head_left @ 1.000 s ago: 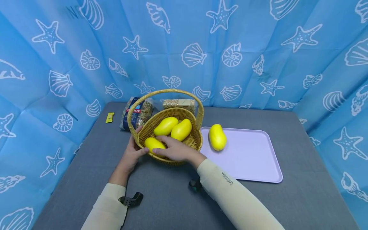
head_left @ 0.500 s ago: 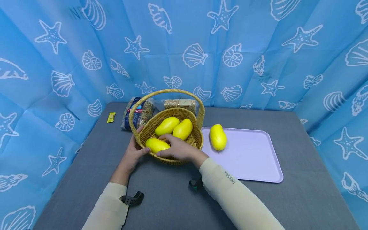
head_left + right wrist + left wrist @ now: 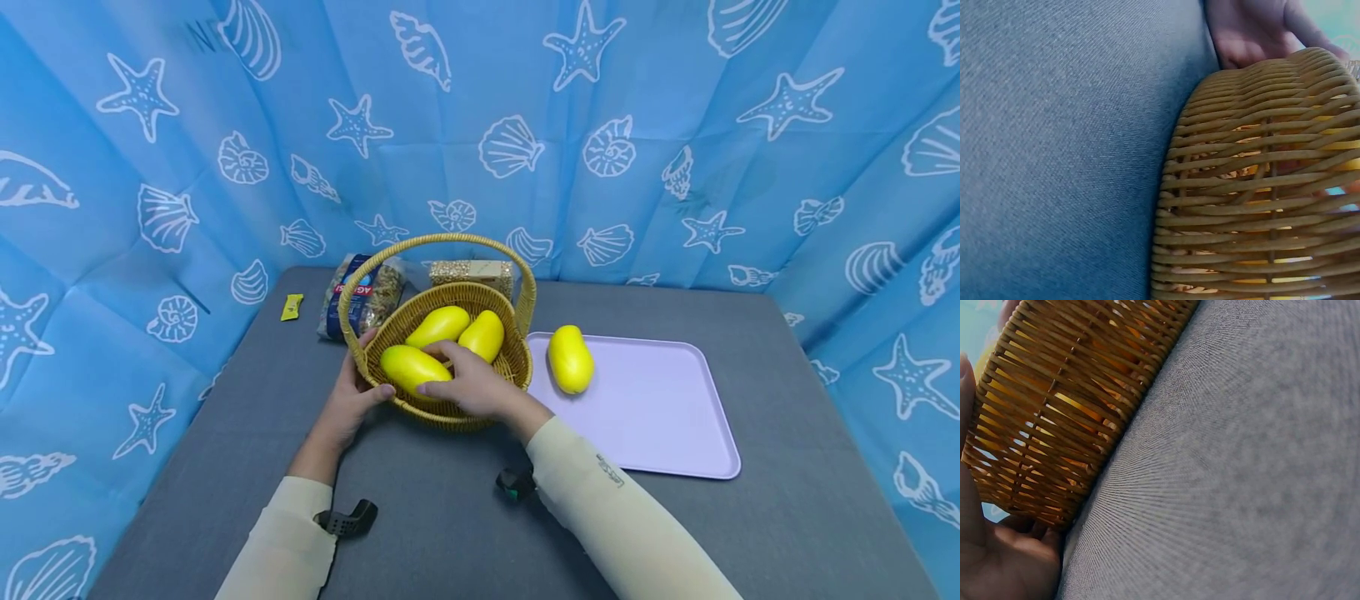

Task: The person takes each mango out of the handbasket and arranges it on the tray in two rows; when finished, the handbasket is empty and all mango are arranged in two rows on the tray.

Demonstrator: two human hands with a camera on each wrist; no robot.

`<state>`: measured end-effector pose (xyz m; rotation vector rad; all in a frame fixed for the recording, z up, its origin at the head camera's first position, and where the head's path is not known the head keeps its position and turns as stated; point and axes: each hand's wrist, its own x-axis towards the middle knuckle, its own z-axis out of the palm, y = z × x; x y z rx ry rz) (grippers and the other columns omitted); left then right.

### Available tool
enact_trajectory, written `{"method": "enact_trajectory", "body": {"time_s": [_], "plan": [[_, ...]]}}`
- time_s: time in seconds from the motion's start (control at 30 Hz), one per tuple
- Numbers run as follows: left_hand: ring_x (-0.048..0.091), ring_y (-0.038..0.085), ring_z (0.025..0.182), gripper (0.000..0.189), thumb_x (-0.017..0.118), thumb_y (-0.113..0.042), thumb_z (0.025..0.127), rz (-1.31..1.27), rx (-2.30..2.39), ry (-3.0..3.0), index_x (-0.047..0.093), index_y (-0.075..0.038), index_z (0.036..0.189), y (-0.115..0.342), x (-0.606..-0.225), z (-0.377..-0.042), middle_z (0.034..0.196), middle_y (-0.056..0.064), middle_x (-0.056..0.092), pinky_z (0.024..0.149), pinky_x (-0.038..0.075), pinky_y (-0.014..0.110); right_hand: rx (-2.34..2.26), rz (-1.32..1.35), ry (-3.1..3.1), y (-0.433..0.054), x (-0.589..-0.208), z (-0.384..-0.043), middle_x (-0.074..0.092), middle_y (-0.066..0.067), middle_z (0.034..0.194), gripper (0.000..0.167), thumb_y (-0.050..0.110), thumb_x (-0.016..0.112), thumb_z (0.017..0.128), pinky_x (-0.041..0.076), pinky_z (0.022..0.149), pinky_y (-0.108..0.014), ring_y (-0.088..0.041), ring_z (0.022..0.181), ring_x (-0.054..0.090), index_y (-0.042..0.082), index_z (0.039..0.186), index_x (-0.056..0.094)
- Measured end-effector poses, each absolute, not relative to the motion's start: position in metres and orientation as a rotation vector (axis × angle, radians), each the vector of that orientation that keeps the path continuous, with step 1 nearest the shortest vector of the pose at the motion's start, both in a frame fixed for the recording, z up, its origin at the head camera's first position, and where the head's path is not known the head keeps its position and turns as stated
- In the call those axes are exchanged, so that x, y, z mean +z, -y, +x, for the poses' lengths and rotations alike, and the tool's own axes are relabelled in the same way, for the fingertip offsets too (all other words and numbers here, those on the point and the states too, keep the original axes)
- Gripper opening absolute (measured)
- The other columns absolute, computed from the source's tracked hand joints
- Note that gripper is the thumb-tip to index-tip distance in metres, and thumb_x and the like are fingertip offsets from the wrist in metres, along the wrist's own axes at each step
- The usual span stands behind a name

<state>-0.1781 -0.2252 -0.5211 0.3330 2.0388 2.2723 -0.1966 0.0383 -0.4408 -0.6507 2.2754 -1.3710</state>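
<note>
A wicker basket (image 3: pixel 450 421) with a tall arched handle stands on the table, holding three yellow mangoes. My left hand (image 3: pixel 347 404) grips the basket's left side, its thumb at the rim; the left wrist view shows the palm (image 3: pixel 1016 562) low against the woven wall. Inside the basket my right hand (image 3: pixel 476 382) holds the front mango (image 3: pixel 408 367) between thumb and fingers. Behind it lie a second mango (image 3: pixel 441 324) and a third mango (image 3: pixel 483 333). In the right wrist view the woven wall (image 3: pixel 1260 187) hides most of the right hand.
Right of the basket lies a lilac tray (image 3: pixel 645 417) with one mango (image 3: pixel 571 360) on its left end. A bag of dried food (image 3: pixel 363 296) and a pack of grains (image 3: pixel 472 271) stand behind the basket. A small yellow packet (image 3: pixel 292 307) is at far left.
My right hand and the front mango have shifted slightly up and to the right within the basket, and more of that mango shows. My left hand stays on the basket.
</note>
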Motion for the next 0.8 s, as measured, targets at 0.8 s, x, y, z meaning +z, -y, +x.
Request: {"method": "enact_trajectory", "body": {"time_s": [0.8], "plan": [[0.04, 0.046, 0.146, 0.091, 0.071, 0.0, 0.106, 0.357, 2.293, -2.014, 0.015, -0.015, 0.176, 0.224, -0.518, -0.177, 0.173, 0.015, 0.027, 0.104, 0.049, 0.029, -1.968, -0.495, -2.011, -0.113, -0.425, -0.157, 0.054, -0.015, 0.151, 0.057, 0.018, 0.072, 0.108, 0.054, 0.101, -0.038, -0.033, 0.129, 0.058, 0.008, 0.159, 0.048]]}}
